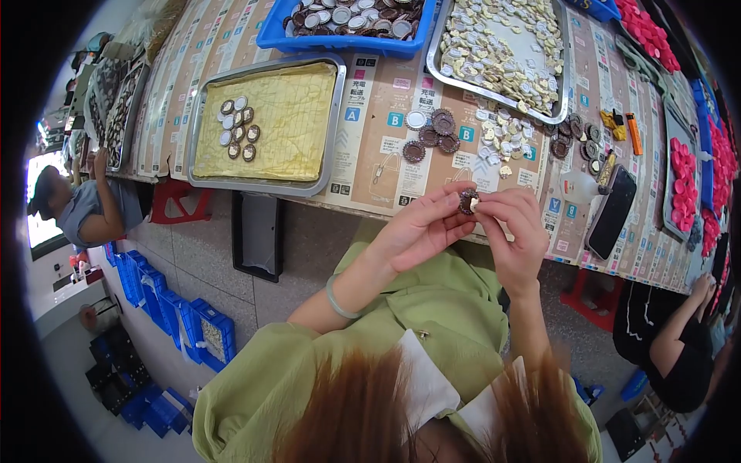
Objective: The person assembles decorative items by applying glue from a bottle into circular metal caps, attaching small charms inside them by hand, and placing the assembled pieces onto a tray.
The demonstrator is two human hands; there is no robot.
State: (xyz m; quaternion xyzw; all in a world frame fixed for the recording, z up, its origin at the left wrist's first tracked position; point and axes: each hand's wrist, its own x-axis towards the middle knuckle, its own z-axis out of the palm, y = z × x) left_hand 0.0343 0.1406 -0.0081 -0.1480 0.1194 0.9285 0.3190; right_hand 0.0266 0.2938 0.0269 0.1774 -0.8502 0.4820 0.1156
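Near the table's front edge my left hand [423,222] pinches a dark brown ruffled cap [466,202] by its edge. My right hand [513,229] touches the cap's other side, with a small pale piece [474,204] between its fingertips. Just beyond the hands lie several brown caps [443,122], one showing a silvery inside [416,119]. Small cream and white pieces [505,139] are heaped to their right. At the left, a metal tray [336,131] lined with yellow sheet holds several brown caps with pale centres [249,133].
A blue bin [266,35] of caps and a metal tray [562,100] of pale pieces stand at the back. A black phone [612,212], an orange tool [634,133] and pink pieces [683,185] lie at right. Other people sit at both sides.
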